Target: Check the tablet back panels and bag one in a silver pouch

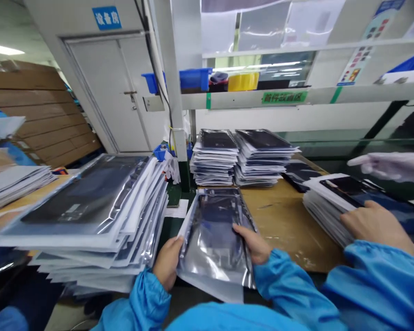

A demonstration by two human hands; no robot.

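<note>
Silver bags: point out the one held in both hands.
It is the single silver bag lying at the table's front edge, left hand and right hand gripping its sides. The others sit untouched in stacks.

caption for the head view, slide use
Both hands, left hand and right hand, grip a silvery bag beside a bag stack.

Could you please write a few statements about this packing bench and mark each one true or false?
1. Both hands grip one silvery bag: left hand, right hand, silvery bag. True.
2. The bag stands upright. False: it lies flat on the bench.
3. A tall stack of bagged items sits left of the bag. True.
4. The shelf bin is red. False: it is yellow.
5. A co-worker's bare hand rests on the right-hand stack. True.
</note>
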